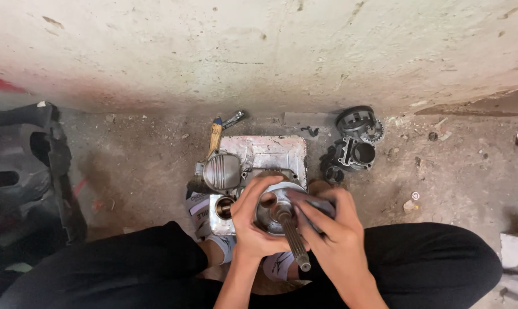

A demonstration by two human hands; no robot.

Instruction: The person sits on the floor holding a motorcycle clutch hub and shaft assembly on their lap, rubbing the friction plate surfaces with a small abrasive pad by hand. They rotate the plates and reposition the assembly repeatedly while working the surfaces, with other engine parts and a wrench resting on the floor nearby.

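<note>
Dusty concrete floor [139, 166] is met by a stained, cracked wall [259, 51]. A metal tray [270, 150] of engine covers is set ahead, with a brush [214, 137], a cylinder block [356, 153] and black plastic fairing [24, 171] around it. A round grey metal part with a splined shaft [292, 232] is held above the knees, clasped by the left hand [253, 220]; a grey rag [313, 201] is pressed on it by the right hand [333, 229].

In my left hand [253, 223] the round clutch part [273, 214] is dull grey metal with a ridged steel shaft [293, 237]; my right hand [333, 232] presses soft grey cloth [313, 200] on it. The tray [270, 150] is scuffed, shiny metal, the brush handle [214, 137] wood, the floor [144, 166] rough, dusty concrete.
</note>
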